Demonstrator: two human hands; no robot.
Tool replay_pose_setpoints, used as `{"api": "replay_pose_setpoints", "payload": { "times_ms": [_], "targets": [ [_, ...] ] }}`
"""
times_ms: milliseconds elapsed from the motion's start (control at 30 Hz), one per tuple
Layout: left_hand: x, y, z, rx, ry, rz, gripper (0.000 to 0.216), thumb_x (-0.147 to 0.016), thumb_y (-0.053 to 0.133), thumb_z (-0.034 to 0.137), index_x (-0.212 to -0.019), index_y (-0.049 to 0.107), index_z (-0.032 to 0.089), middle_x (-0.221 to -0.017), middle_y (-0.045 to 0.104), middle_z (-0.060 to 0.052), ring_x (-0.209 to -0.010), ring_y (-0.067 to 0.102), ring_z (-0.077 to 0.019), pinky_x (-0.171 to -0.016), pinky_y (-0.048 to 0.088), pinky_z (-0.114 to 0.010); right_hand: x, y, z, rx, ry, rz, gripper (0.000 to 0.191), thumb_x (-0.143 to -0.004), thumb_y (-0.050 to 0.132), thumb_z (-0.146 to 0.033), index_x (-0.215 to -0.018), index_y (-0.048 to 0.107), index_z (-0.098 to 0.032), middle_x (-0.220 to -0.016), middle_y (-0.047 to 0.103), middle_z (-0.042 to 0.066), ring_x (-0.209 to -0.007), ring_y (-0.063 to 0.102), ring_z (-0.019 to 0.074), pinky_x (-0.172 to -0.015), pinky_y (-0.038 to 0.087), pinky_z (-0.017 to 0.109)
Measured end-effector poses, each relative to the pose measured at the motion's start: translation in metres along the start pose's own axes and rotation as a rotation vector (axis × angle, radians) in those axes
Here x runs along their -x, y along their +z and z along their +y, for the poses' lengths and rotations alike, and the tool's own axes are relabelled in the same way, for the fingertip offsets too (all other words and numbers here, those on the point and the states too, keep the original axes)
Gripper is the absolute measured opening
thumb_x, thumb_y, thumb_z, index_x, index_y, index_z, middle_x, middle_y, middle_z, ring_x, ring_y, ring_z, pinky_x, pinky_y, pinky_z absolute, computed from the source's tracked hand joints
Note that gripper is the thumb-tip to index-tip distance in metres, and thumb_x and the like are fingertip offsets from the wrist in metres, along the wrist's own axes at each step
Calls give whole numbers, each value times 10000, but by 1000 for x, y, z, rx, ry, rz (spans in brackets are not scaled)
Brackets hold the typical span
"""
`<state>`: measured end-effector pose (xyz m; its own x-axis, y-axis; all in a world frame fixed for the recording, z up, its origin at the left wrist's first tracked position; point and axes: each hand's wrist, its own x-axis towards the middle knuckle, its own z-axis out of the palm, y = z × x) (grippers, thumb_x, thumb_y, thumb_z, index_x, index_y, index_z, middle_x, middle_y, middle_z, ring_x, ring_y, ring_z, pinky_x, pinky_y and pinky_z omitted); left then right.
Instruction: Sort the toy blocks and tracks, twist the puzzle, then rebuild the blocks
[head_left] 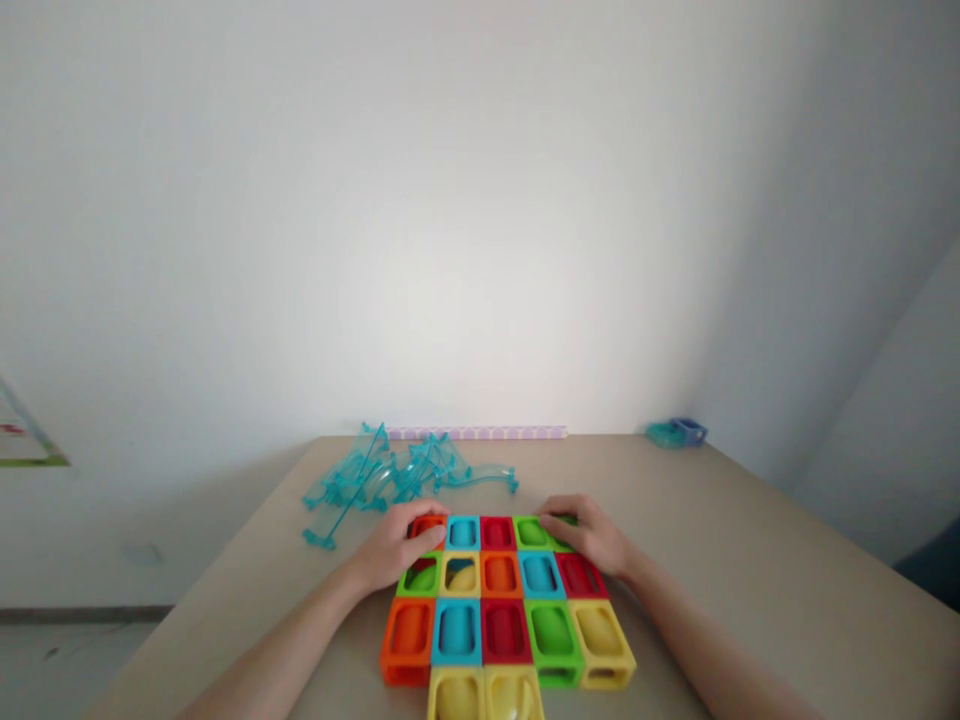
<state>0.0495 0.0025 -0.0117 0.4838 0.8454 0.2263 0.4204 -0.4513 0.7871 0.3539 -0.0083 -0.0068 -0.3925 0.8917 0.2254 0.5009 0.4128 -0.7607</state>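
Several colourful plastic blocks (499,575), in orange, blue, red, green and yellow, lie pressed together in rows as a flat panel on the table. Each has a rounded window in its top face. My left hand (401,550) is closed around the panel's far left corner, its thumb over an orange block. At the far right corner my right hand (592,538) grips in the same way, with the thumb on a green block. Two yellow blocks (486,692) stick out from the near row and are cut off by the lower picture edge.
Behind my left hand lies a tangled heap of clear turquoise plastic track pieces (405,470). A lilac patterned strip (480,433) runs along the wall at the table's (750,570) back edge. Turquoise pieces (664,434) and a small blue container (691,432) are at the back right corner.
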Motion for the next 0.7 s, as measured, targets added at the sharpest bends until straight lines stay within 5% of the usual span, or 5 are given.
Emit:
{"api": "replay_pose_setpoints", "payload": {
  "times_ms": [300,533,700],
  "targets": [
    [-1,0,0,-6,-6,-8,300,-826,539,399,-956,655,155,-937,687,-53,-873,605,-211,-815,439,-285,1,-1,1,-15,27,-63,363,-873,466,-399,-719,659,-132,-662,601,2,-663,537,160,-613,401,244],
    [-1,0,-1,12,0,-16,310,-832,535,416,-957,656,158,-944,684,-54,-891,599,-212,-823,437,-288,-8,6,-36,513,-93,-51,265,-831,446,-192,-782,706,-177,-850,641,65,-843,577,189,-786,403,277],
    [-1,1,-2,-10,8,-15,301,-839,529,396,-964,649,150,-934,681,-52,-875,596,-207,-804,440,-284,-25,37,-53,620,-21,-106,307,-890,430,-337,-810,677,-174,-837,672,82,-794,611,211,-738,412,298]
  ]
}}
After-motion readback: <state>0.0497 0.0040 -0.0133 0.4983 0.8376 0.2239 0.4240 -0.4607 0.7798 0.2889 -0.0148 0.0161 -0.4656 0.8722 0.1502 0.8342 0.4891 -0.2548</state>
